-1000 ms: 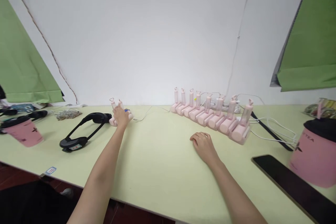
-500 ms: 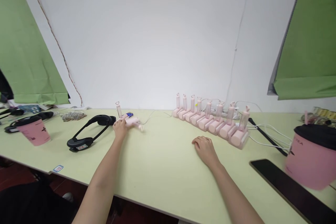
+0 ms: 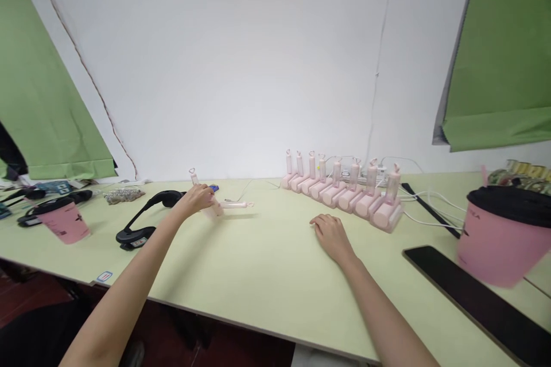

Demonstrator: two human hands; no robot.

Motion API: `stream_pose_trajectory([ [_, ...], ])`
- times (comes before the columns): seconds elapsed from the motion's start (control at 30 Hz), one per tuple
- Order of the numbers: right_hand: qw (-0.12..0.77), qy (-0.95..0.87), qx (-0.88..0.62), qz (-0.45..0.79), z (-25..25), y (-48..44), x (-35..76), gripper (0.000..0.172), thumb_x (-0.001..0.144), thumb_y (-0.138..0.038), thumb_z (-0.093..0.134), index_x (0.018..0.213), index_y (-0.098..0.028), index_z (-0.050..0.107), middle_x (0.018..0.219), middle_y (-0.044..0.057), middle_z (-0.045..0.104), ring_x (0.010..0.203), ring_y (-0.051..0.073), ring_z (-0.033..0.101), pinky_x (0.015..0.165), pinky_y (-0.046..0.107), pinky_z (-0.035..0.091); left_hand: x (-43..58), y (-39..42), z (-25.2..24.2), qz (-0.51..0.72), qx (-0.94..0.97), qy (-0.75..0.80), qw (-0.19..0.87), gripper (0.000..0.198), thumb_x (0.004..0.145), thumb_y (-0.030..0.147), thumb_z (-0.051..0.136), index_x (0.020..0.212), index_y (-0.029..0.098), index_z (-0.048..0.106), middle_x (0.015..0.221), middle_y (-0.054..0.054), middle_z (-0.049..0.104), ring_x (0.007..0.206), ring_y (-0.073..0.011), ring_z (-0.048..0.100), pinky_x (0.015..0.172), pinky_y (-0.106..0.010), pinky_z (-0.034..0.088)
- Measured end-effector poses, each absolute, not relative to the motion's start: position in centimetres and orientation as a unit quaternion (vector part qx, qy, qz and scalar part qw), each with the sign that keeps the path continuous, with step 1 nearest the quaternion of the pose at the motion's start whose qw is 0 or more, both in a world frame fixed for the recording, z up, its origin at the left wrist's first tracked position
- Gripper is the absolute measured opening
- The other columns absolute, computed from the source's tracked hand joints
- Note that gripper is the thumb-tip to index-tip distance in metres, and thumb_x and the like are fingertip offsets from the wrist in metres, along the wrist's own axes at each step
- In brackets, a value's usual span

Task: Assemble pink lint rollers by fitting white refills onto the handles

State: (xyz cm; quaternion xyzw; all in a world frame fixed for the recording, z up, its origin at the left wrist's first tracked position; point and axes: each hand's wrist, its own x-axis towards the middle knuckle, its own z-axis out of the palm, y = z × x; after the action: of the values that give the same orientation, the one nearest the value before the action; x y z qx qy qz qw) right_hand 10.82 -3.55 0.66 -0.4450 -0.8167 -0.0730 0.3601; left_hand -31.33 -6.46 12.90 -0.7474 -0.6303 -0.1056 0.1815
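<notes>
My left hand (image 3: 199, 199) is closed around a pale pink device (image 3: 210, 209), raised a little above the table and casting a shadow. The device's translucent tube (image 3: 235, 205), tipped with a small loop, points to the right. Just behind the hand stands another upright pink tube (image 3: 193, 175) with a heart-shaped loop; its lower part is hidden. My right hand (image 3: 333, 235) lies on the table with its fingers loosely bent and nothing visible in them. Beyond it runs a slanting row of several like pink devices (image 3: 344, 200), their tubes standing upright.
Left of me lie a black headset (image 3: 135, 236), a pink cup (image 3: 64, 222) and a bagged bundle (image 3: 123, 195). On the right are a dark phone (image 3: 469, 298), a large pink cup (image 3: 503, 246), white cables (image 3: 434, 212) and a black strap (image 3: 430, 212). A white wall (image 3: 258, 69) rises behind the table.
My left hand has lifted the pink device off the table, and its tube now points right. The right hand stays on the table. The view has shifted slightly.
</notes>
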Motion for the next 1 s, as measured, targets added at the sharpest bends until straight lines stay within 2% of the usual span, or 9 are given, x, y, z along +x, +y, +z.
stream_pose_trajectory([
  [0.13, 0.406, -0.814, -0.381, -0.163, 2.4, -5.6, 9.6, 0.038, 0.085, -0.026, 0.041, 0.123, -0.019, 0.044, 0.124, 0.01, 0.049, 0.115, 0.021, 0.042, 0.092, 0.036, 0.031, -25.7, -7.7, 15.9, -0.107, -0.799, -0.591, 0.008, 0.032, 0.075, 0.044, 0.047, 0.092, 0.023, 0.064, 0.098, -0.005, 0.063, 0.088, -0.0191, 0.057, 0.074, -0.026, 0.042],
  [0.23, 0.391, -0.821, -0.358, -0.213, 3.2, -7.2, 8.5, 0.048, 0.084, -0.033, 0.045, 0.129, -0.02, 0.037, 0.133, 0.011, 0.041, 0.124, 0.023, 0.032, 0.101, 0.041, 0.022, -20.4, -6.6, 16.1, -0.062, -0.829, -0.541, -0.127, 0.033, 0.069, 0.045, 0.056, 0.09, 0.022, 0.067, 0.093, -0.003, 0.066, 0.084, -0.0168, 0.059, 0.071, -0.022, 0.042],
  [0.33, 0.336, -0.811, -0.41, -0.247, 3.2, -7.5, 8.4, 0.048, 0.082, -0.022, 0.049, 0.129, -0.023, 0.038, 0.135, 0.011, 0.039, 0.127, 0.024, 0.028, 0.103, 0.048, 0.01, -15.3, -4.2, 15.0, -0.059, -0.834, -0.511, -0.197, 0.03, 0.059, 0.044, 0.066, 0.077, 0.021, 0.07, 0.079, -0.003, 0.067, 0.071, -0.017, 0.059, 0.068, -0.024, 0.041],
  [0.4, 0.302, -0.799, -0.456, -0.25, 3.0, -7.0, 9.1, 0.038, 0.081, -0.015, 0.049, 0.118, -0.025, 0.048, 0.131, 0.009, 0.044, 0.124, 0.024, 0.032, 0.101, 0.049, 0.011, -12.6, -2.6, 14.1, -0.105, -0.832, -0.503, -0.21, 0.027, 0.055, 0.043, 0.07, 0.069, 0.02, 0.07, 0.07, -0.003, 0.066, 0.065, -0.0172, 0.057, 0.066, -0.025, 0.04],
  [0.5, 0.247, -0.806, -0.496, -0.208, 2.7, -5.8, 10.7, 0.014, 0.081, -0.019, 0.051, 0.094, -0.022, 0.056, 0.103, 0.009, 0.061, 0.1, 0.023, 0.051, 0.09, 0.04, 0.026, -10.2, -0.8, 13.1, -0.19, -0.808, -0.489, -0.27, 0.031, 0.055, 0.047, 0.069, 0.069, 0.02, 0.07, 0.069, -0.004, 0.065, 0.066, -0.0179, 0.057, 0.066, -0.026, 0.041],
  [0.6, 0.235, -0.791, -0.539, -0.171, 2.2, -4.8, 11.9, 0.009, 0.083, -0.027, 0.052, 0.086, -0.02, 0.055, 0.081, 0.006, 0.063, 0.079, 0.019, 0.055, 0.072, 0.032, 0.03, -9.7, 0.3, 11.2, -0.306, -0.731, -0.445, -0.418, 0.051, 0.067, 0.059, 0.053, 0.097, 0.02, 0.066, 0.077, -0.005, 0.066, 0.079, -0.0201, 0.059, 0.073, -0.029, 0.043],
  [0.7, 0.268, -0.759, -0.571, -0.165, 1.5, -4.1, 12.5, 0.009, 0.083, -0.028, 0.052, 0.084, -0.02, 0.054, 0.082, 0.004, 0.064, 0.082, 0.019, 0.055, 0.069, 0.031, 0.027, -9.8, 0.7, 7.4, -0.44, -0.63, -0.342, -0.541, 0.066, 0.075, 0.066, 0.035, 0.126, 0.024, 0.044, 0.096, -0.007, 0.064, 0.095, -0.0198, 0.057, 0.08, -0.032, 0.043],
  [0.8, 0.291, -0.742, -0.588, -0.139, 0.9, -3.6, 12.5, 0.009, 0.083, -0.029, 0.051, 0.081, -0.021, 0.055, 0.081, 0.002, 0.065, 0.08, 0.018, 0.055, 0.068, 0.031, 0.025, -9.9, 0.9, 3.3, -0.477, -0.581, -0.334, -0.568, 0.076, 0.069, 0.064, 0.05, 0.132, 0.026, 0.033, 0.115, -0.009, 0.057, 0.103, -0.02, 0.054, 0.084, -0.033, 0.042],
  [1.0, 0.305, -0.725, -0.608, -0.106, 0.5, -3.4, 12.3, 0.012, 0.081, -0.032, 0.053, 0.086, -0.022, 0.058, 0.083, 0.002, 0.067, 0.08, 0.018, 0.057, 0.068, 0.031, 0.025, -10.0, 0.7, 1.9, -0.448, -0.6, -0.376, -0.546, 0.067, 0.06, 0.045, 0.072, 0.115, 0.013, 0.051, 0.117, -0.015, 0.055, 0.105, -0.0223, 0.053, 0.088, -0.032, 0.04],
])
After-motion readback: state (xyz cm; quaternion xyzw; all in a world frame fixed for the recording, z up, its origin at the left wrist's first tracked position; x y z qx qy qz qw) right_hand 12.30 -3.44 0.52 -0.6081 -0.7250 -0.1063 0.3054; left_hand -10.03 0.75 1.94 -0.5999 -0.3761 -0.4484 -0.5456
